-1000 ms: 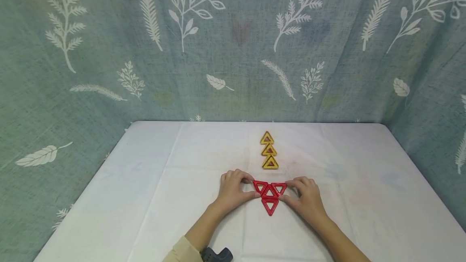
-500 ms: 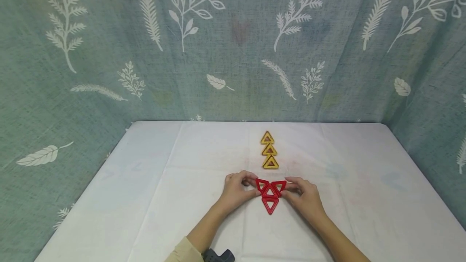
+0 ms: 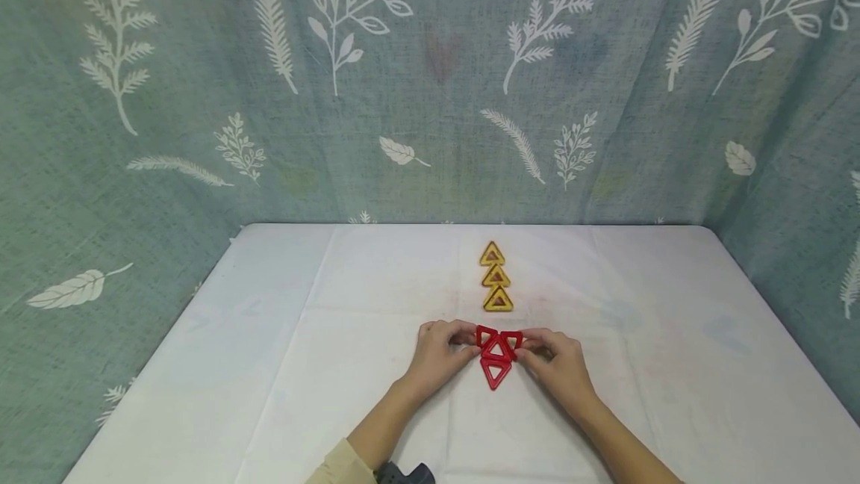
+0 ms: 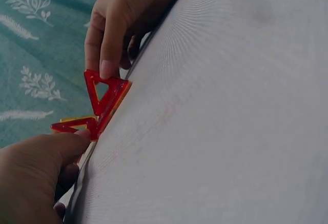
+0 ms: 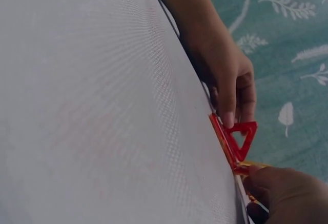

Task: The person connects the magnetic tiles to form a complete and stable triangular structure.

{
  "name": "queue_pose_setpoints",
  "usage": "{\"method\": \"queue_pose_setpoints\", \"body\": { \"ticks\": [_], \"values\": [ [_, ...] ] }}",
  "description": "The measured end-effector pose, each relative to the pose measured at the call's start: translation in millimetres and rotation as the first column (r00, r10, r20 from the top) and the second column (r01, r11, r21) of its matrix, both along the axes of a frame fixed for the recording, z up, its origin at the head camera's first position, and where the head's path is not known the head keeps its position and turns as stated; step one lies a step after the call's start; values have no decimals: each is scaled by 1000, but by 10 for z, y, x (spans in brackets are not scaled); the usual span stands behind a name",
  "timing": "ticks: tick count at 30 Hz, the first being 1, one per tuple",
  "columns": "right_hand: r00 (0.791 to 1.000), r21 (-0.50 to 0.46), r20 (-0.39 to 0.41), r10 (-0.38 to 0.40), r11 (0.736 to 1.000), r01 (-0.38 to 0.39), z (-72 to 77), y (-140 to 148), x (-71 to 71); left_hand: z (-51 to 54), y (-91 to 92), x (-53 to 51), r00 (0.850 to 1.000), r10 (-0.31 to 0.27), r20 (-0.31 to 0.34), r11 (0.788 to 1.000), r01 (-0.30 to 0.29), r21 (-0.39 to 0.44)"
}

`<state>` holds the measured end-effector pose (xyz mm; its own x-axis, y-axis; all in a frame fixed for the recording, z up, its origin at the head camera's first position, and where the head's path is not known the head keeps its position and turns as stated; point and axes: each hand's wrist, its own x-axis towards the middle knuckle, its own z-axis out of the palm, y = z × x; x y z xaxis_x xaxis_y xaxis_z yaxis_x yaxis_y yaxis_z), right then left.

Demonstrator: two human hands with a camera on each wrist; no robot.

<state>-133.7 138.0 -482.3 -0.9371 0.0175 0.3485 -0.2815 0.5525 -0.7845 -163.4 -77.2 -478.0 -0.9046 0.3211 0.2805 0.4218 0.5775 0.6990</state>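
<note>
Four-sided in layout, several red triangular magnetic tiles lie joined on the white table: a middle tile [image 3: 497, 358], a lower tile [image 3: 493, 384] pointing toward me, and one at each upper side. My left hand [image 3: 440, 355] pinches the left tile [image 3: 487, 329] between thumb and fingers. The right tile [image 3: 511, 334] is pinched by my right hand [image 3: 561, 366]. Both side tiles tilt up off the table, as the left wrist view also shows with the right hand's tile [image 4: 93, 92]. Fingertips hide their outer edges.
Beyond the red tiles, yellow triangular tiles [image 3: 487, 308] form a column on the white-covered table [image 3: 322, 379]. A green-grey leaf-patterned curtain [image 3: 443, 148] surrounds the table's back and sides. A dark device [image 3: 406, 473] sits by the left wrist.
Both side tiles have gone from lying nearly flat to tilting upward. My hands have moved inward, closer together, still holding them. The yellow tiles have stayed in place.
</note>
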Motion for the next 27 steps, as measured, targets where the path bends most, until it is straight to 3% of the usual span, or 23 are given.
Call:
{"method": "queue_pose_setpoints", "body": {
  "ticks": [7,12,16,20,24,27],
  "values": [
    [988,44,-148,49,998,-43,-46,-7,-24,-12,6,13,991,-43,-126,999,41,-18],
    [953,112,-280,118,990,-89,-73,-4,-29,-21,4,15,979,-84,-188,995,73,-63],
    [927,201,-352,132,978,-63,-86,-12,-22,-32,0,15,977,-108,-184,992,95,-80],
    [927,241,-354,124,970,-38,-86,-25,2,-49,-4,6,977,-116,-181,992,104,-74],
    [926,255,-351,141,966,-51,-102,-23,13,-45,-10,-18,986,-105,-130,993,97,-66],
    [927,290,-338,164,955,-63,-109,-21,18,-20,-8,-40,989,-110,-102,985,95,-141]
  ]
}}
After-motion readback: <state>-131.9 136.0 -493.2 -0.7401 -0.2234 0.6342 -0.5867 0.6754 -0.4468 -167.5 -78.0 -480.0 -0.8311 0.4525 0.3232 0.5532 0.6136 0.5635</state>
